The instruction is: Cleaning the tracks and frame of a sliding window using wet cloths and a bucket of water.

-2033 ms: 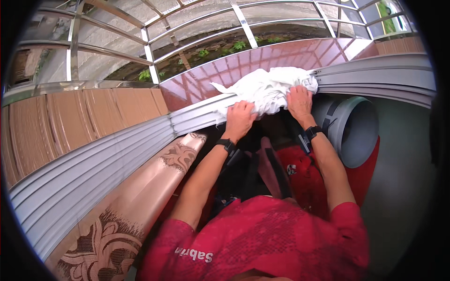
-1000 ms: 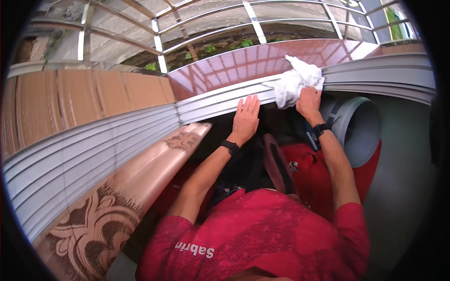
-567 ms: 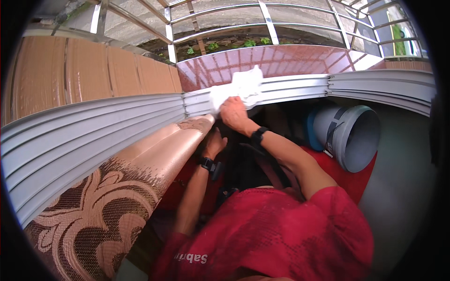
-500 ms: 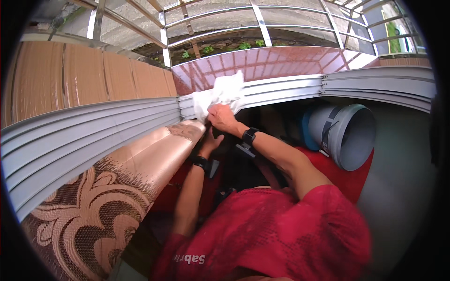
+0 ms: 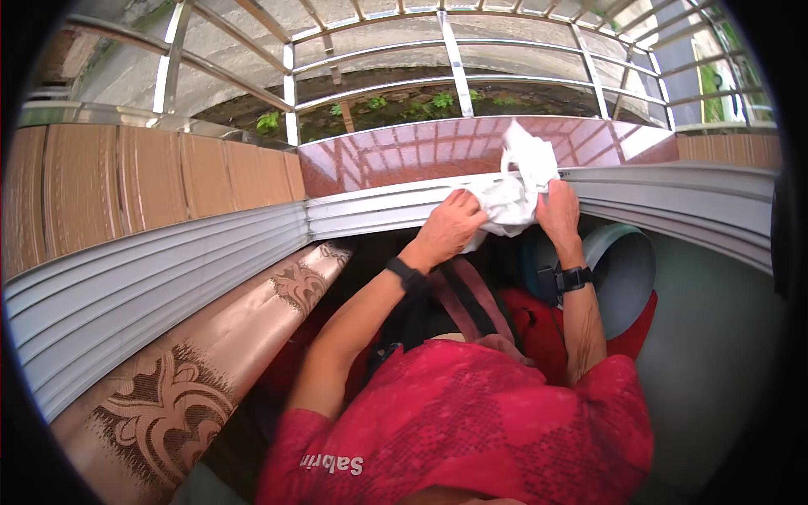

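A crumpled white cloth [image 5: 509, 202] is stretched between my two hands, over the white window track [image 5: 387, 208]. My left hand [image 5: 452, 223] grips its left side with the fingers curled in. On the other side, my right hand [image 5: 559, 215] pinches the cloth's right edge. One corner of it sticks up over the reddish stone sill [image 5: 404, 156] just beyond the track. Both wrists wear dark bands; my fingertips are partly hidden in the folds.
Metal railings [image 5: 454, 63] stand beyond the sill. A shiny patterned curtain [image 5: 244, 328] hangs at the left beside the white side frame [image 5: 160, 269]. A grey bucket [image 5: 624, 278] sits at the right near something red. Brown wall panels [image 5: 151, 177] are at the far left.
Both hands and the cloth have moved right along the track, away from the left corner. My left hand, earlier apart from the cloth, now holds it too.
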Action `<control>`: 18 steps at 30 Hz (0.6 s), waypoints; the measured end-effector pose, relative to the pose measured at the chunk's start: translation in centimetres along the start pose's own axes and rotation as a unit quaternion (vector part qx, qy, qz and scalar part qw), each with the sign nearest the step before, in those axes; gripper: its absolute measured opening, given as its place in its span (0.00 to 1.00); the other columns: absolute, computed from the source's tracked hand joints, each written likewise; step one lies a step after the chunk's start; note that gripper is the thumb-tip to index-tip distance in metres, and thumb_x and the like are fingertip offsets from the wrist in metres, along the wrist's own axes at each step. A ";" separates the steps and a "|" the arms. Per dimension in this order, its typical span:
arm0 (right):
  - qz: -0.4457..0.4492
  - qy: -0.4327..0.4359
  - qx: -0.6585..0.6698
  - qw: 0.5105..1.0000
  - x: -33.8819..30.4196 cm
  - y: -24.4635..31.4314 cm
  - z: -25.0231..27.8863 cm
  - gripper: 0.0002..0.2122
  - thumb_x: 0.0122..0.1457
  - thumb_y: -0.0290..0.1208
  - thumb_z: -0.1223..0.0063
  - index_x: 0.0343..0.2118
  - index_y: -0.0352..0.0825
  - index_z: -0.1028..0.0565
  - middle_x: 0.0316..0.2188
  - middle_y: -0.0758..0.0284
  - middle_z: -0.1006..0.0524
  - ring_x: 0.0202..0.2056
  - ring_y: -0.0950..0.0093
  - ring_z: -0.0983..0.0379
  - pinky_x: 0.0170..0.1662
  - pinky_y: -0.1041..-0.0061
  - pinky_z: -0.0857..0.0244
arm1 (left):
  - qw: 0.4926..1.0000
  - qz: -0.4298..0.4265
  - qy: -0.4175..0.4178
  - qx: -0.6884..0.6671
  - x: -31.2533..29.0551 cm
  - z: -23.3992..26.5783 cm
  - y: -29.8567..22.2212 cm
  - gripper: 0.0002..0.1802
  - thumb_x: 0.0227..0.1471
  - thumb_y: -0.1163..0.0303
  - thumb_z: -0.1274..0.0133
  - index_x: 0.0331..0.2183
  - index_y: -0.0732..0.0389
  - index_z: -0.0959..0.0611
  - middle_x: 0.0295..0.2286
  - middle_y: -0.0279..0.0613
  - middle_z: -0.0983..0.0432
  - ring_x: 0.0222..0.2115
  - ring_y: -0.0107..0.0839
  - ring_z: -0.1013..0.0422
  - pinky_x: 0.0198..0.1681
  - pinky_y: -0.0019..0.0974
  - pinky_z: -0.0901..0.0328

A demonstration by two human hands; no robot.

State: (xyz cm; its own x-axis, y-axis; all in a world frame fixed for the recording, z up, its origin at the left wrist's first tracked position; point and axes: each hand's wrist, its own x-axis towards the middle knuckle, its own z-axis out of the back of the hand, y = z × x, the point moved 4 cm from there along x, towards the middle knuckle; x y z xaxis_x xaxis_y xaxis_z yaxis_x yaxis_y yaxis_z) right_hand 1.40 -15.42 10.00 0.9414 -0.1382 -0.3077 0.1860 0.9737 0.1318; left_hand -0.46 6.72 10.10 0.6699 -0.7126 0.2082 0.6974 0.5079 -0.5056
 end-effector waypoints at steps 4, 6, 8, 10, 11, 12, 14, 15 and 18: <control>0.109 -0.050 -0.144 0.982 0.9 0.8 -10.7 0.30 0.47 0.40 0.45 0.48 0.19 0.34 0.50 0.43 0.36 0.56 0.48 0.46 0.58 0.55 0.53 | 0.988 0.128 0.084 -0.018 -2.3 -4.9 3.0 0.16 0.40 0.63 0.40 0.33 0.57 0.24 0.37 0.44 0.30 0.49 0.43 0.37 0.56 0.52 0.48; 0.186 -0.012 -0.071 0.980 0.3 6.0 -9.3 0.18 0.48 0.38 0.48 0.37 0.27 0.27 0.39 0.52 0.31 0.45 0.58 0.37 0.45 0.60 0.43 | 0.981 0.186 0.053 0.020 -4.9 -4.3 4.1 0.15 0.41 0.63 0.41 0.33 0.58 0.23 0.38 0.44 0.29 0.50 0.43 0.38 0.56 0.52 0.49; 0.323 -0.098 0.002 0.941 -1.3 10.7 -10.9 0.11 0.46 0.30 0.51 0.31 0.30 0.26 0.34 0.60 0.31 0.40 0.65 0.37 0.40 0.65 0.42 | 0.962 0.255 0.015 0.100 -8.0 -2.5 4.7 0.14 0.43 0.64 0.43 0.33 0.59 0.23 0.39 0.46 0.29 0.52 0.44 0.40 0.57 0.52 0.50; 0.358 -0.077 0.034 0.930 -1.9 16.5 -12.1 0.09 0.45 0.28 0.52 0.29 0.31 0.26 0.34 0.61 0.33 0.41 0.65 0.37 0.41 0.66 0.42 | 0.935 0.309 -0.002 0.175 -11.2 0.1 6.4 0.12 0.45 0.66 0.46 0.33 0.62 0.24 0.39 0.49 0.29 0.51 0.47 0.40 0.57 0.53 0.50; 0.380 -0.045 0.052 0.922 -1.7 19.1 -13.2 0.09 0.45 0.29 0.52 0.28 0.31 0.25 0.34 0.61 0.33 0.40 0.65 0.37 0.41 0.67 0.41 | 0.925 0.328 -0.003 0.192 -12.5 1.2 7.2 0.11 0.45 0.68 0.48 0.32 0.64 0.24 0.38 0.51 0.29 0.51 0.49 0.39 0.56 0.54 0.50; 0.418 -0.043 0.069 0.905 -2.1 22.1 -13.8 0.08 0.45 0.29 0.52 0.28 0.32 0.25 0.34 0.62 0.33 0.41 0.65 0.37 0.42 0.68 0.41 | 0.903 0.370 0.009 0.219 -14.8 1.8 8.2 0.11 0.45 0.70 0.49 0.32 0.66 0.25 0.39 0.53 0.30 0.50 0.51 0.39 0.54 0.53 0.48; 0.474 -0.037 0.098 0.874 -2.5 28.1 -14.8 0.08 0.45 0.29 0.52 0.28 0.34 0.25 0.35 0.63 0.32 0.41 0.66 0.37 0.42 0.68 0.40 | 0.865 0.452 -0.001 0.216 -18.8 3.4 9.7 0.10 0.44 0.74 0.51 0.32 0.69 0.26 0.39 0.54 0.32 0.48 0.52 0.39 0.52 0.51 0.45; 0.499 -0.029 0.112 0.859 -2.8 30.4 -15.1 0.07 0.45 0.29 0.51 0.28 0.35 0.25 0.35 0.64 0.32 0.42 0.66 0.36 0.43 0.68 0.40 | 0.846 0.498 -0.025 0.189 -20.6 4.4 9.8 0.11 0.42 0.77 0.51 0.32 0.70 0.26 0.39 0.53 0.33 0.46 0.52 0.38 0.52 0.50 0.43; 0.493 0.019 0.117 0.862 -2.5 32.4 -15.5 0.07 0.46 0.28 0.53 0.28 0.36 0.24 0.37 0.65 0.31 0.42 0.66 0.34 0.43 0.68 0.38 | 0.864 0.471 -0.027 0.178 -20.1 7.7 7.7 0.13 0.44 0.77 0.50 0.36 0.70 0.26 0.47 0.55 0.36 0.48 0.53 0.39 0.51 0.46 0.41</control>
State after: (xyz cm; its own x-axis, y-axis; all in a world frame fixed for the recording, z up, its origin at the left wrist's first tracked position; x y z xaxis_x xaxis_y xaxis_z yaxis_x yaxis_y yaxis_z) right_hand 0.69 19.32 0.49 0.6660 0.7453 0.0328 -0.6427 0.5509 0.5324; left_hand -6.57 28.71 8.45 0.9869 0.1164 -0.1114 -0.1357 0.9734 -0.1844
